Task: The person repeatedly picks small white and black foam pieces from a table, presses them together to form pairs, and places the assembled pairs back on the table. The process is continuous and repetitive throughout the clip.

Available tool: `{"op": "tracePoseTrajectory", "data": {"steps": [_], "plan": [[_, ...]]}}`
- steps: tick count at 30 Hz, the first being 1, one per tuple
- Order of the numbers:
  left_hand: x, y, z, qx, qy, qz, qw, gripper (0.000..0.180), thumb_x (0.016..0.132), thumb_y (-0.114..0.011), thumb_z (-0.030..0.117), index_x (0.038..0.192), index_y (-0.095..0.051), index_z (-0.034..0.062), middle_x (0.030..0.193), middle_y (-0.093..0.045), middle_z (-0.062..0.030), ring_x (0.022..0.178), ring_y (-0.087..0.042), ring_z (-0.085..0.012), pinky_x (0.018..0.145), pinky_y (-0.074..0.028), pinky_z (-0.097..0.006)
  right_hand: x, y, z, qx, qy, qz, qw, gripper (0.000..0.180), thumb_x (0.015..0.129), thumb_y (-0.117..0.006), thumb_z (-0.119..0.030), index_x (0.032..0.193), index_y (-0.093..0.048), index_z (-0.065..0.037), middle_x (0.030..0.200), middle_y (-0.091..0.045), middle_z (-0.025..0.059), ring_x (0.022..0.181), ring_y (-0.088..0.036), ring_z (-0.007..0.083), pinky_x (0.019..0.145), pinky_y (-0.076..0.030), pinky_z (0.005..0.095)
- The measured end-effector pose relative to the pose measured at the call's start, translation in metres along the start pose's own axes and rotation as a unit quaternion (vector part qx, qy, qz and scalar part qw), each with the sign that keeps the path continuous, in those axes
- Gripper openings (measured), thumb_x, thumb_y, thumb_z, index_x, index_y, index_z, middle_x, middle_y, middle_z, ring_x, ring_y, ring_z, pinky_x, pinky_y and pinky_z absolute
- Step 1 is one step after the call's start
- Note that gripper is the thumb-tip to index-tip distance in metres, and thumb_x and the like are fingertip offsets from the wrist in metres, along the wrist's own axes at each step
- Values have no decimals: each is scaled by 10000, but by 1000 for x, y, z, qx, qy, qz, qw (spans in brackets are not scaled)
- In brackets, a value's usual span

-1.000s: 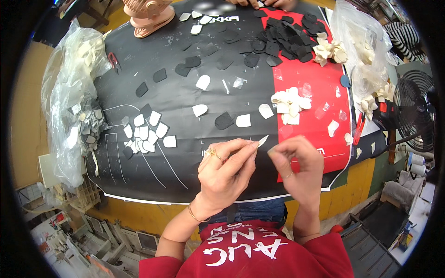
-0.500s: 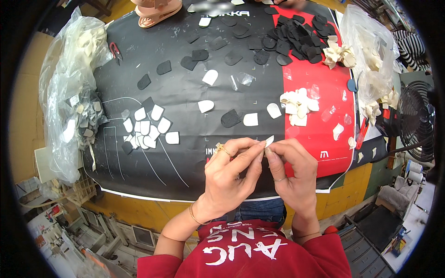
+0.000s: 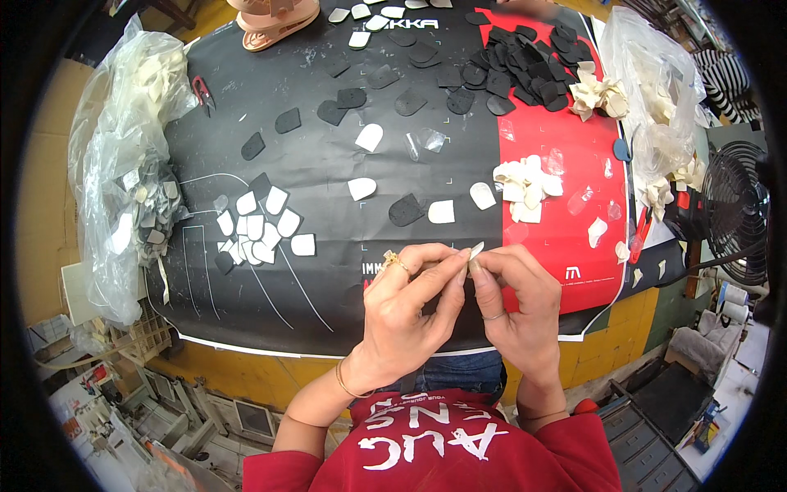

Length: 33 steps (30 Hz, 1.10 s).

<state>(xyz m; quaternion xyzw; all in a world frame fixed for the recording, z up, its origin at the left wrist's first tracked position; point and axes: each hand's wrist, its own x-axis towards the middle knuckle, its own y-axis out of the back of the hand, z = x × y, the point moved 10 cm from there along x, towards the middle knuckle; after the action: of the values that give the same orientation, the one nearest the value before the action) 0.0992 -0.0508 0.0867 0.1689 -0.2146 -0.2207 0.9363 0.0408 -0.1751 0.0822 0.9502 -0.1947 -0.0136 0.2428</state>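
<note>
Close to the table's near edge, my left hand [image 3: 414, 305] and my right hand [image 3: 522, 297] meet fingertip to fingertip. Both pinch a small white piece [image 3: 476, 249], whose pointed end sticks up between the fingers; the rest of it is covered. Just beyond lie a white rounded tab [image 3: 441, 211], another white tab [image 3: 482, 195] and a black rounded pad [image 3: 405, 210]. To the right of these sits a heap of cream pieces [image 3: 526, 187]. On the left, white tabs lie on black pads in a cluster [image 3: 256, 228].
A large pile of black pads [image 3: 533, 67] lies at the far right, near another person's blurred hand [image 3: 529, 8]. Plastic bags of scraps stand left [image 3: 135, 164] and right [image 3: 656, 90]. Red-handled snips [image 3: 203, 94] lie far left, and a fan [image 3: 734, 197] stands right.
My hands keep nearly the same pinch on the white piece. At the far edge, a blur over the white tabs is gone, and those tabs now show plainly.
</note>
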Motion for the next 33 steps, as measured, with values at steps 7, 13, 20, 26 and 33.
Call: {"op": "tracePoseTrajectory", "data": {"steps": [7,13,20,26,33], "plan": [[4,-4,-6,-29,24,-44,998,218,814,-719,-52,1031,-734,-28,939,-684,-120,746,-683,-215,633,-547,-298,0,-1,0,-22,15,-13,1000,63,927,-665,-37,947,-655,23,849,-634,97,674,-611,171,621,-489,278],[7,-4,-9,-45,52,-79,995,184,830,-704,-48,1012,-725,-39,926,-684,-127,737,-689,-224,624,-546,-299,-1,-4,0,-36,24,-19,999,60,922,-665,-30,947,-647,22,854,-637,101,674,-615,180,625,-495,290],[6,-4,-10,-28,69,-62,995,182,824,-707,-55,999,-741,-20,914,-693,-119,770,-678,-193,692,-539,-285,-3,-5,6,-17,-11,-19,1000,82,940,-664,-48,979,-657,23,883,-648,108,692,-629,187,637,-502,290],[3,-6,-13,-22,77,-69,994,211,818,-710,-85,1014,-739,-15,921,-684,-112,750,-673,-192,669,-540,-281,-2,-4,6,-14,-12,-18,1000,86,943,-664,-47,983,-663,29,873,-651,106,699,-626,179,640,-500,288],[2,-6,-1,4,-2,-71,997,239,804,-706,-76,1036,-706,-19,927,-651,-109,734,-657,-261,634,-526,-344,-4,-1,5,-7,-16,-18,1000,69,932,-667,-34,960,-666,29,854,-645,98,686,-616,164,629,-492,285]]}}
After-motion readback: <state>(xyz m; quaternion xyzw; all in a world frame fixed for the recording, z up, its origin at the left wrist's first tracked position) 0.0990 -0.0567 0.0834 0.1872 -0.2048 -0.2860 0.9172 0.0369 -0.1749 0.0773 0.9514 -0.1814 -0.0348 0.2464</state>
